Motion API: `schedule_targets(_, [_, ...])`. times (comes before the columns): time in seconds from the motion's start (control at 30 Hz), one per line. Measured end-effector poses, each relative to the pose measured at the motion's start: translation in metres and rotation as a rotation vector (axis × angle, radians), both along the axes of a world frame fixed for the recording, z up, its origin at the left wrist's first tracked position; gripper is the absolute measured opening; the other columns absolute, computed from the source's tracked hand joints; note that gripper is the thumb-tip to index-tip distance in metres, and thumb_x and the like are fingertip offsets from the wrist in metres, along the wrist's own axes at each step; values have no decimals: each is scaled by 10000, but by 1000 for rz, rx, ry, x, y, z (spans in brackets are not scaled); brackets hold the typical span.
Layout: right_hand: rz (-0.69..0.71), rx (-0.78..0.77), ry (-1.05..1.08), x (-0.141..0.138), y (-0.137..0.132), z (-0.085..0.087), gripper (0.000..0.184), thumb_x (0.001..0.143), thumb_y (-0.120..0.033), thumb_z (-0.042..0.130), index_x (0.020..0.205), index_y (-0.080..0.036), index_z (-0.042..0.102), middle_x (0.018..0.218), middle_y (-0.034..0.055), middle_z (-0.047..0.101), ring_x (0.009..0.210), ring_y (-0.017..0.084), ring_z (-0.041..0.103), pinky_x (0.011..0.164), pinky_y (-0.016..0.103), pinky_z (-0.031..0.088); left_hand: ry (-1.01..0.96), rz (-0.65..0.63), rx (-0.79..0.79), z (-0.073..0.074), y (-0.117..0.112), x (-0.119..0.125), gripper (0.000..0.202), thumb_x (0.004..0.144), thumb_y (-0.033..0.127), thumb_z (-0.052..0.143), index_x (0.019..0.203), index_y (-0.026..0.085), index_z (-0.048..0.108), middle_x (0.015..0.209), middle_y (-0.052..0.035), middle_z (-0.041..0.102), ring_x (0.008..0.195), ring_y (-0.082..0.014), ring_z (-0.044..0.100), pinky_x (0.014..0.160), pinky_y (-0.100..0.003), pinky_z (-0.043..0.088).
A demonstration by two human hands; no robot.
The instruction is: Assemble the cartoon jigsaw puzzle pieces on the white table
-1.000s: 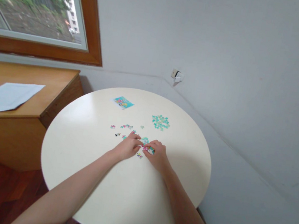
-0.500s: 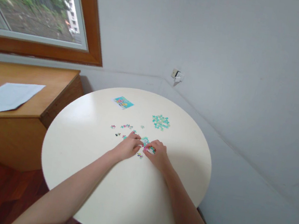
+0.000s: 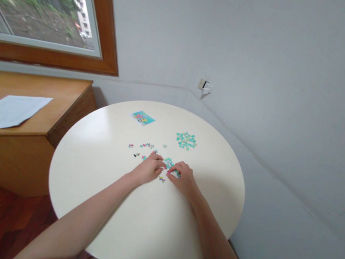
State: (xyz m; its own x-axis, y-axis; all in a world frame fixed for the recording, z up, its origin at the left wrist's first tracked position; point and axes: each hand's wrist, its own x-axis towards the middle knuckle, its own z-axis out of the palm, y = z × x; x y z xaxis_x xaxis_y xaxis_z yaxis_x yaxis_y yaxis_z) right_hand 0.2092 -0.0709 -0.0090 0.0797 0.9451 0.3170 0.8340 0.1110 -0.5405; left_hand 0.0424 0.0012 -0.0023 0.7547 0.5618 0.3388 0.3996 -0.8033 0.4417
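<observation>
Joined jigsaw pieces [image 3: 168, 162], mostly teal with some colour, lie on the white round table [image 3: 132, 227] between my hands. My left hand [image 3: 149, 168] rests at their left side, with its fingers bent and its fingertips at the edge. A gap shows between its thumb and forefinger. My right hand [image 3: 183, 176] pinches a small puzzle piece [image 3: 168, 172] at the lower edge of the joined part. Its fingers hide most of that piece and some of the joined section. Just below lies a loose puzzle piece [image 3: 162, 179] with yellow and purple on it.
Several loose pieces [image 3: 147, 145] are scattered beyond my left hand. A pile of teal pieces [image 3: 186, 140] sits farther back on the right. Near the far edge lies a picture card [image 3: 142, 118]. A wooden cabinet [image 3: 19, 158] bearing white paper [image 3: 8, 111] stands left.
My right fingertips have shifted slightly, and less of the pink on the piece between my hands shows. My left hand has stayed almost still.
</observation>
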Motion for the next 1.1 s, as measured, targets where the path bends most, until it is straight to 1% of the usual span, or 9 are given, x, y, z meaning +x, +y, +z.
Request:
schedule_targets(0.23, [-8, -9, 7, 1, 2, -1, 57, 678, -190, 665, 724, -224, 661, 833, 32, 604, 830, 183, 553, 791, 353, 378, 5, -6, -7, 1, 0, 0, 244, 801, 126, 494, 941, 175, 688, 1027, -105, 613, 1034, -220, 541, 1012, -432, 360])
schedule_targets(0.5, [25, -14, 14, 4, 2, 0, 53, 669, -168, 669, 648, -207, 639, 818, 36, 599, 823, 182, 555, 788, 345, 387, 19, -8, -16, 2, 0, 0, 247, 797, 121, 493, 940, 165, 689, 1018, -116, 623, 1053, -224, 543, 1047, -460, 313])
schedule_targets(0.6, [24, -8, 17, 3, 1, 0, 64, 664, -163, 672, 636, -204, 633, 821, 36, 604, 829, 184, 559, 798, 349, 386, -35, 8, -15, 2, -1, 0, 246, 783, 115, 495, 925, 169, 688, 1031, -113, 628, 1039, -217, 554, 1026, -444, 350])
schedule_targets(0.67, [35, 15, 24, 3, 1, 0, 68, 671, -163, 662, 632, -205, 627, 812, 33, 606, 815, 177, 562, 795, 338, 392, -134, 37, -36, 1, -2, 1, 247, 767, 105, 499, 920, 170, 681, 1039, -103, 638, 1020, -203, 566, 994, -406, 392])
schedule_targets(0.73, [44, 49, 34, 3, 1, 0, 71, 690, -164, 640, 638, -207, 620, 788, 29, 609, 795, 170, 564, 780, 322, 403, -257, 78, -105, 1, -2, 3, 244, 756, 109, 507, 926, 174, 669, 1017, -83, 660, 987, -188, 584, 950, -367, 430])
schedule_targets(0.83, [24, 116, 54, 2, 2, 2, 54, 724, -169, 600, 690, -208, 616, 759, 29, 617, 775, 171, 571, 753, 309, 416, -395, 113, -291, 0, -3, 8, 225, 740, 110, 499, 886, 171, 659, 942, -55, 691, 925, -171, 615, 886, -321, 464])
schedule_targets(0.9, [11, 154, 79, 1, 3, 3, 39, 738, -183, 587, 746, -206, 618, 753, 29, 624, 744, 167, 574, 731, 303, 428, -443, 107, -436, 0, -3, 11, 223, 720, 81, 464, 816, 159, 649, 848, -41, 700, 845, -154, 632, 815, -285, 484])
schedule_targets(0.97, [20, 174, 108, 0, 3, 4, 87, 741, -199, 586, 819, -207, 622, 755, 25, 629, 700, 157, 571, 705, 293, 439, -473, 99, -554, 2, -3, 12, 225, 694, 54, 435, 749, 148, 631, 745, -26, 688, 745, -134, 629, 729, -248, 489])
schedule_targets(1.1, [90, 178, 131, -3, 2, 3, 206, 733, -208, 601, 937, -222, 623, 767, 13, 637, 687, 149, 568, 708, 291, 444, -519, 71, -678, 7, -4, 12, 157, 686, 77, 450, 655, 139, 591, 653, -10, 655, 629, -112, 589, 630, -218, 460])
